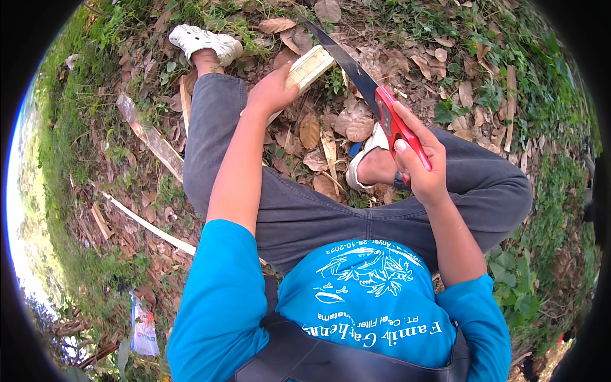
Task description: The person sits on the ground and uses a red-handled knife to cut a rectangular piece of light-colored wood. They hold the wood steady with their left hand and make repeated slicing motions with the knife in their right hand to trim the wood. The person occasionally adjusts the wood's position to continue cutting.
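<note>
One blue T-shirt [242,305] fills the near side, below the single saw [361,84] (red handle, dark blade). One right hand [423,162] is wrapped around the saw's handle. Left of the saw, one left hand [272,93] grips one pale length of wood [310,67], its end beside the blade; whether they touch, I cannot tell. Two white clogs [197,41] show, one well left of the saw, the other just left of its handle. Farther left of the saw lie one plank [159,146], one thin pale strip [153,229] and one plastic bag [144,328].
</note>
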The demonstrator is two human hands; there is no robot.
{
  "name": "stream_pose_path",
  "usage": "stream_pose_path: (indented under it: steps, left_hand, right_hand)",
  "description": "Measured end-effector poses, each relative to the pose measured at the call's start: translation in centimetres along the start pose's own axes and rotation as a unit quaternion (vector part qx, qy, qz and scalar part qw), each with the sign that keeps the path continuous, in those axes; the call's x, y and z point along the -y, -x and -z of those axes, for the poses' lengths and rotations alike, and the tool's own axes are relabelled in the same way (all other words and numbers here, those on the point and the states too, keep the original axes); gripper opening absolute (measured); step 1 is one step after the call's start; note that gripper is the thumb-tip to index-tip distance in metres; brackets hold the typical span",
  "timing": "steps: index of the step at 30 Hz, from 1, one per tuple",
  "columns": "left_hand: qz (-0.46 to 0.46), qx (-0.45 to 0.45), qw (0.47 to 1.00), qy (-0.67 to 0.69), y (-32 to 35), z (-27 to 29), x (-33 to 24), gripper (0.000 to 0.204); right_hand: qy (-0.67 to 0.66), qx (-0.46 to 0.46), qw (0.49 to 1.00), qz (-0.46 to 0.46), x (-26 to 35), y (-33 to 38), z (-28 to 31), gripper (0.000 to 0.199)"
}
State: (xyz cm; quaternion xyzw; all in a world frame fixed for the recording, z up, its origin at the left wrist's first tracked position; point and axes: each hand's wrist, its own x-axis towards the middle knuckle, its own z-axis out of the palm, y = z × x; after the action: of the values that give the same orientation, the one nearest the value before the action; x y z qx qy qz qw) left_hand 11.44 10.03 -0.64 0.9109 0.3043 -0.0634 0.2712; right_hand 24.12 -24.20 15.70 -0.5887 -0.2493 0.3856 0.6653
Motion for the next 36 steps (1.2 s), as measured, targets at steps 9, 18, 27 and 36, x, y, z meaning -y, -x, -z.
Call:
stream_pose_path:
  steps: [9, 18, 27, 36]
  left_hand:
    - [0.014, -0.081, 0.988, -0.132, 1.5, -1.4, -3.1, 0.088]
    - [-0.002, -0.055, 0.982, -0.181, 1.1, 0.3, -3.1, 0.079]
    - [0.037, -0.187, 0.968, -0.164, 1.1, -1.8, -3.6, 0.063]
    - [0.042, -0.196, 0.971, -0.131, 0.3, -1.7, -3.4, 0.047]
  right_hand:
    - [0.082, 0.058, 0.994, 0.053, -1.0, 0.6, -1.6, 0.054]
    - [0.080, 0.070, 0.994, 0.009, -0.9, 1.1, -2.0, 0.054]
    - [0.109, 0.068, 0.991, 0.024, -1.2, 1.6, -2.6, 0.053]
    - [0.196, 0.030, 0.980, 0.005, -0.4, 4.3, -1.9, 0.053]
